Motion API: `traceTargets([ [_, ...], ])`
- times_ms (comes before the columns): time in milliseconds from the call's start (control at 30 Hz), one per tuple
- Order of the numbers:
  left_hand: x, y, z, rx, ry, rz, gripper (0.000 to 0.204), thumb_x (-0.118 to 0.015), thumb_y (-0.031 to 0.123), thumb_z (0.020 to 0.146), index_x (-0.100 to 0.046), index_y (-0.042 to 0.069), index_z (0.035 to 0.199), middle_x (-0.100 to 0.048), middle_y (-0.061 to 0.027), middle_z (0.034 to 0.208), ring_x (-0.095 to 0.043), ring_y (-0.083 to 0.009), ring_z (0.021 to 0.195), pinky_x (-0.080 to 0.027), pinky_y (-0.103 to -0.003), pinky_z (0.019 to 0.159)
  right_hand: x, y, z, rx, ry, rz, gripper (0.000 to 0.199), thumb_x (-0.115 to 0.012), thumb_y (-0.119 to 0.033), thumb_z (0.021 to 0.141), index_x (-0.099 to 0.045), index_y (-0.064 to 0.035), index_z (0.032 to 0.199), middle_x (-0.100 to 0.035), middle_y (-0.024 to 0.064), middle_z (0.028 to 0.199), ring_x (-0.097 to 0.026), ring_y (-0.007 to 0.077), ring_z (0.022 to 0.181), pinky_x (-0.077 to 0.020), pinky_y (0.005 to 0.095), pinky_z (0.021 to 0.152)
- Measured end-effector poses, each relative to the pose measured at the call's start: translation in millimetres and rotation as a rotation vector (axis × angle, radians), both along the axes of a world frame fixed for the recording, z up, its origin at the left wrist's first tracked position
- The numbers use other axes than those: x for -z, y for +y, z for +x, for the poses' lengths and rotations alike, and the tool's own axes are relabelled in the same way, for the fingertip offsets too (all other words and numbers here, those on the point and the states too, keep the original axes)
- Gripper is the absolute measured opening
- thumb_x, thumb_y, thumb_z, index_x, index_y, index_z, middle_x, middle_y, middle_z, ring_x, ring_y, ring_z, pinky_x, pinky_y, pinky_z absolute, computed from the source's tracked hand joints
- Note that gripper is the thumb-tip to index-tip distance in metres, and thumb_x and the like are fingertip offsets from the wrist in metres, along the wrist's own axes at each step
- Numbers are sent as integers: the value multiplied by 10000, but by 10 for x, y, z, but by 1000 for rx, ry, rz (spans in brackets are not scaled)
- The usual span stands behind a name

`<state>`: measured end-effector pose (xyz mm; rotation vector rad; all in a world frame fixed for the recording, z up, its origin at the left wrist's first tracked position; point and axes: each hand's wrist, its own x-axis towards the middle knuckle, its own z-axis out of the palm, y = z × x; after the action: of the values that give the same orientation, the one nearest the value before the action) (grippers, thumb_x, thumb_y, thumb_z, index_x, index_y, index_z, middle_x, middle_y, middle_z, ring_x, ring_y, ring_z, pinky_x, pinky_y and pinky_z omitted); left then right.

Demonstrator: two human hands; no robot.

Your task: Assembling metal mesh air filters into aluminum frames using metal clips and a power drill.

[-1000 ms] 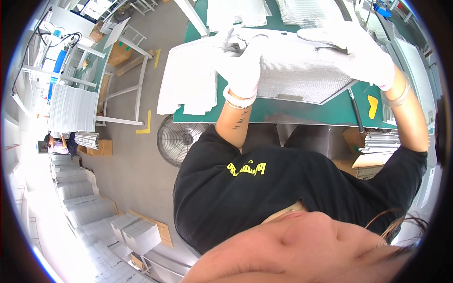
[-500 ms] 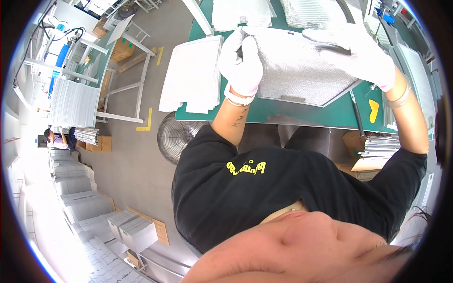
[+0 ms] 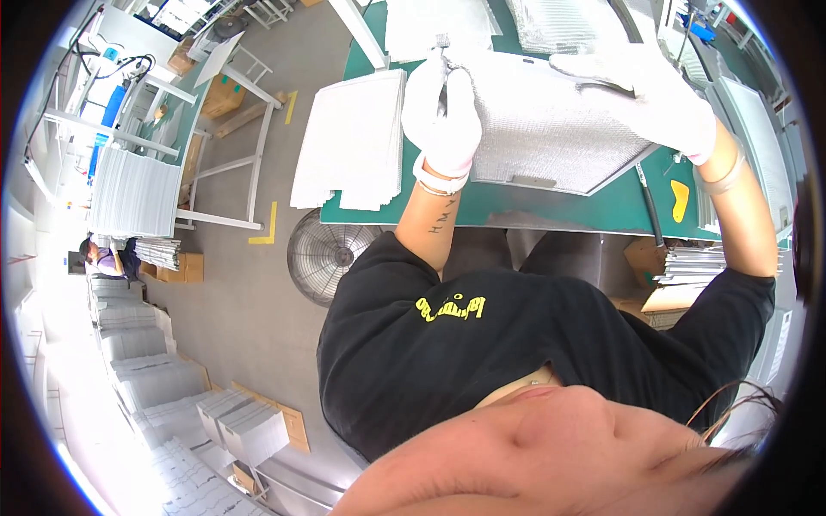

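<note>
The silver mesh filter panel (image 3: 551,129) lies flat on the green counter (image 3: 568,211), just right of a stack of white sheets (image 3: 353,142). The gloved left hand (image 3: 443,107) pinches the panel's left edge. The gloved right hand (image 3: 645,90) grasps its far right corner.

One view only is given, taken from a fisheye camera worn on the head. The scene is looked down on steeply, past the chin and chest, toward the green counter (image 3: 551,215) at the upper edge. The near counter edge is seen close, at arm's reach. The floor (image 3: 241,292) is taken in at left. Straight lines are bent toward the rim.
</note>
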<state>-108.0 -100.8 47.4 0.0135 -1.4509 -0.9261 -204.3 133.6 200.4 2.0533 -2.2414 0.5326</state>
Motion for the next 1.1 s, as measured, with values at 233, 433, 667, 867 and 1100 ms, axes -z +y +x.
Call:
traceTargets([
  [233,13,33,36,-124,0,-81,239,-664,-19,859,-647,-97,1084,-691,-168,960,-663,-224,832,-541,-300,738,35,-35,-6,-35,31,-114,358,-620,-63,866,-665,-39,1220,-691,148,1170,-672,289,1035,-505,347,944],
  [433,-61,12,78,157,-32,173,316,-649,23,898,-605,-71,1197,-675,-150,1039,-631,-168,883,-512,-269,772,95,-29,-93,-111,77,-193,360,-624,-82,872,-661,-40,1228,-697,155,1141,-681,290,995,-517,352,908],
  [667,-238,7,156,274,-104,70,362,-578,28,941,-535,-22,1297,-639,-84,1038,-526,-66,803,-449,-211,747,59,-51,-85,-105,34,-171,368,-626,-72,865,-663,-44,1230,-711,157,1052,-687,284,930,-525,350,867],
  [867,-156,-9,129,353,-27,223,295,-563,3,943,-568,5,1238,-615,-53,963,-512,-62,779,-441,-206,733,37,-39,-152,-106,-15,-68,444,-583,-242,874,-638,-51,1270,-676,145,1161,-642,284,1045,-478,363,949],
  [1100,-257,-15,189,560,-99,77,296,-575,-1,931,-533,13,1223,-583,-53,981,-526,-81,821,-447,-211,739,88,54,-240,-151,6,-42,497,-548,-365,913,-622,-70,1307,-646,123,1281,-613,263,1146,-441,376,1021],
])
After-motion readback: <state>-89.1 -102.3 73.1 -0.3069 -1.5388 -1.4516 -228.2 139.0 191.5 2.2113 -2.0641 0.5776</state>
